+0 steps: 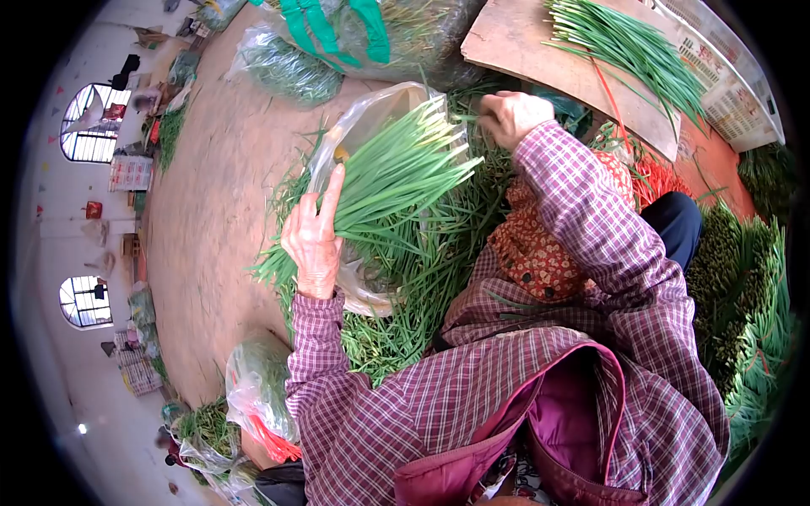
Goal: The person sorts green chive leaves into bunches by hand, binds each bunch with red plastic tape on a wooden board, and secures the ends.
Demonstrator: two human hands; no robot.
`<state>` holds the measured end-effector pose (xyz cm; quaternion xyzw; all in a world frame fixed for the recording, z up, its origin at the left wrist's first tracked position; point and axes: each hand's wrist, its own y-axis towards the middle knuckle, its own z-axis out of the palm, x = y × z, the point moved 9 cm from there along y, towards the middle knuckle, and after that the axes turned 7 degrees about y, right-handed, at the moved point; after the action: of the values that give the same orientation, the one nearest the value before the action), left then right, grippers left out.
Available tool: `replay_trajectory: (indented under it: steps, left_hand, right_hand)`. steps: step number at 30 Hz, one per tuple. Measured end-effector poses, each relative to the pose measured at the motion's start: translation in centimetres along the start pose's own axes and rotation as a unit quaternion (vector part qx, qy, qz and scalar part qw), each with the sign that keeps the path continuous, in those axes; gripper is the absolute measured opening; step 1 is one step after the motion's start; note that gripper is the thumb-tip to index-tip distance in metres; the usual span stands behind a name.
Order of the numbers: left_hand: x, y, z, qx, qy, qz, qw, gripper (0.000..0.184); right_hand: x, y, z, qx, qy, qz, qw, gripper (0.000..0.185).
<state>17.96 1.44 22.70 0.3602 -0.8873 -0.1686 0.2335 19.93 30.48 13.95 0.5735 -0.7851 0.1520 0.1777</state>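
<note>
My left hand [315,234] holds a large bunch of long green stalks [384,177], its index finger stretched along the bunch and the other fingers bent at its side. The pale cut ends point up and right. Under the bunch is an open clear plastic bag [333,139], with loose green leaves [439,270] heaped around it. To the right of the pale ends, my right hand [508,116] is raised with its fingers curled together. Its fingertips are blurred, and whether they pinch anything is hidden.
A wooden board [523,42] at the upper right bears another bunch [633,51], beside a white crate [726,93]. Red ties [658,179] lie right of my knee. Stacked bundles [742,295] stand at the far right. Filled bags [291,67] sit at the top.
</note>
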Motion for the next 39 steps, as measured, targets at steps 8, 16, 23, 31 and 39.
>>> replay_trajectory:
  steps: [8, 16, 23, 31, 39]
  left_hand:
    - [-0.2, -0.1, 0.5, 0.017, 0.003, 0.006, 1.000, 0.101]
    - [-0.7, -0.8, 0.4, 0.015, -0.046, 0.002, 0.999, 0.101]
    - [-1.2, -0.8, 0.6, 0.014, -0.061, 0.019, 0.998, 0.101]
    - [0.3, -0.9, 0.4, 0.044, -0.066, -0.023, 0.997, 0.099]
    - [7.7, -7.8, 12.2, 0.193, -0.566, -0.344, 0.724, 0.057]
  right_hand:
    - [5.0, -2.3, -3.6, -0.152, 0.020, -0.216, 0.964, 0.020]
    - [8.0, -3.6, -0.3, -0.138, 0.068, -0.320, 0.935, 0.014]
    - [8.2, -4.1, -0.3, -0.133, 0.070, -0.383, 0.912, 0.013]
    - [2.2, -0.7, 0.1, -0.090, -0.171, -0.183, 0.964, 0.013]
    - [-9.7, 0.9, 1.1, 0.082, -0.296, 0.070, 0.949, 0.020]
